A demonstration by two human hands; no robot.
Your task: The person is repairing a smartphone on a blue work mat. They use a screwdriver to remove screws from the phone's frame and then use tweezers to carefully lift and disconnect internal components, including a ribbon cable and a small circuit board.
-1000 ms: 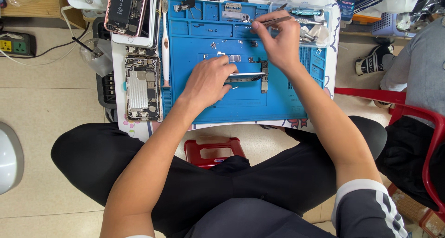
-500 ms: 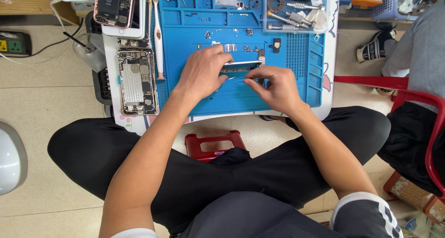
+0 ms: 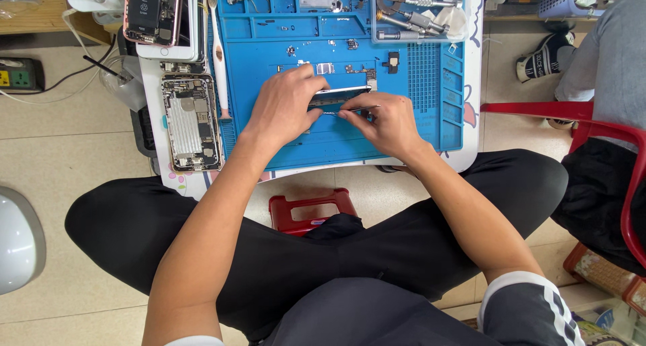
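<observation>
Blue silicone work mat (image 3: 336, 147) is covering the small white table (image 3: 471, 151), and we are working at its middle. Our left hand (image 3: 286, 107) is pressing down on a narrow dark circuit board (image 3: 336, 95) lying on the mat, fingers curled over its left end. Our right hand (image 3: 387, 120) is pinching a thin metal tool (image 3: 360, 110), fingers closed on it, its tip touching the board's lower edge. An opened phone chassis (image 3: 190, 122) is lying just left of the mat. Metal tools (image 3: 410, 16) are sitting in a clear tray at the far right corner.
</observation>
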